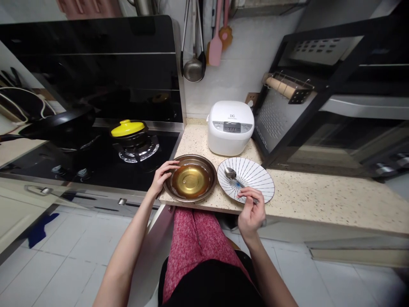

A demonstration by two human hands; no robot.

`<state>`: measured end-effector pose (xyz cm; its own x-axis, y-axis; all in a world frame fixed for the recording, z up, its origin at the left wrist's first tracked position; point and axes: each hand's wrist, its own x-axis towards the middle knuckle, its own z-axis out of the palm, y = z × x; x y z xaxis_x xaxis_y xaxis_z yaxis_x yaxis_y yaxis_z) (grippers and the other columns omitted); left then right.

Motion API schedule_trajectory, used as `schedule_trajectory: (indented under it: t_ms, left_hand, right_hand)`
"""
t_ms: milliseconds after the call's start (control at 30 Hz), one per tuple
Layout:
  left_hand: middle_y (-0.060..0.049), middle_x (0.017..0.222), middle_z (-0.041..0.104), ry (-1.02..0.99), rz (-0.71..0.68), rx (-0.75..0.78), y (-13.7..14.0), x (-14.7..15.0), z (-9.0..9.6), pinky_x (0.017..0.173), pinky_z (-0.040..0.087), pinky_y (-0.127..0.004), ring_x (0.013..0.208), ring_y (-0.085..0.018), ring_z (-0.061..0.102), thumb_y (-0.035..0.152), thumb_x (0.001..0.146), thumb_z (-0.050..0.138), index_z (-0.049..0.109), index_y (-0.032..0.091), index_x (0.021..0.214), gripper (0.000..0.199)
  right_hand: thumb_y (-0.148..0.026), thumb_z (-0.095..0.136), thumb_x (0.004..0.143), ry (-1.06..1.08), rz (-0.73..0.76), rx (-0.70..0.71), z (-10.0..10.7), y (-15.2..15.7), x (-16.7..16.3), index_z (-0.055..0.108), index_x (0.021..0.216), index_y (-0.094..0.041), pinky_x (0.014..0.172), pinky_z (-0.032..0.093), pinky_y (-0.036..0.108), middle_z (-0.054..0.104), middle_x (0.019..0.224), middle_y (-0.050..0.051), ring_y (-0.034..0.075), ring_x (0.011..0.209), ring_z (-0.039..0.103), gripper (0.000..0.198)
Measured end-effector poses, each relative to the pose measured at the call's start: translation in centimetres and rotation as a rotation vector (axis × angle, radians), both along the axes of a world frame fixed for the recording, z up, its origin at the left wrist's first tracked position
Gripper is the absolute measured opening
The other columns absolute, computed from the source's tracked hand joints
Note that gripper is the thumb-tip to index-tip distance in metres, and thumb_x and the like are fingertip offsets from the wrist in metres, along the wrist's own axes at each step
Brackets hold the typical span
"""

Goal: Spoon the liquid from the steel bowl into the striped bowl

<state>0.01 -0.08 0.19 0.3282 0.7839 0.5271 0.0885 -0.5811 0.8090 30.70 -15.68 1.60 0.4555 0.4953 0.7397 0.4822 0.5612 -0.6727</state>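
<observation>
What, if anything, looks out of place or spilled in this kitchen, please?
What looks like a blue cloth lies on the white floor tiles at lower left, an odd spot for one. No spill is visible around the metal bowl.

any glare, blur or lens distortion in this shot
Head view: wide-angle stretch, the appliance rack at right leaning; softness toward the edges; glints on the liquid in the metal bowl; dim reflections in the black panel behind the stove; rice cooker comparatively clear.
</observation>
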Motion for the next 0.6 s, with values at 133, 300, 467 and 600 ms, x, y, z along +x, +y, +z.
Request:
schedule_trajectory:
  t_ms: [133,300,467,600]
  left_hand:
    - [-0.011,0.135,0.070,0.000,0.000,0.001,0.0,0.0,0.0,0.118,0.038,-0.055,0.130,-0.035,0.059,0.027,0.089,0.056,0.081,0.020,0.111,0.035]
    - [-0.012,0.135,0.069,0.004,-0.001,0.008,0.1,-0.1,-0.1,0.118,0.038,-0.056,0.129,-0.035,0.059,0.028,0.089,0.056,0.081,0.020,0.111,0.035]
    - [-0.012,0.135,0.070,0.009,0.004,0.011,0.1,-0.1,-0.2,0.117,0.039,-0.056,0.129,-0.035,0.060,0.027,0.090,0.056,0.081,0.020,0.112,0.034]
    - [-0.012,0.135,0.070,0.010,0.003,0.012,0.1,-0.1,-0.1,0.117,0.038,-0.056,0.129,-0.035,0.060,0.027,0.089,0.056,0.081,0.020,0.112,0.034]
  right_hand:
    - [-0.017,0.044,0.105,-0.130,0.005,0.007,-0.4,0.0,0.4,0.061,0.098,-0.021,0.075,0.056,0.036,0.067,0.094,0.006,0.019,0.087,0.066,0.018]
    - [-0.012,0.044,0.103,-0.319,0.015,0.063,-0.7,0.2,1.0,0.062,0.104,-0.021,0.074,0.056,0.036,0.069,0.095,0.007,0.020,0.089,0.067,0.020]
    - [-0.010,0.046,0.101,-0.337,0.009,0.080,-0.8,0.2,0.9,0.063,0.105,-0.021,0.073,0.057,0.037,0.069,0.094,0.007,0.021,0.088,0.068,0.021]
    - [-0.015,0.048,0.102,-0.164,0.006,0.107,-0.9,-0.3,-0.7,0.062,0.103,-0.022,0.071,0.057,0.036,0.067,0.093,0.006,0.020,0.085,0.067,0.016]
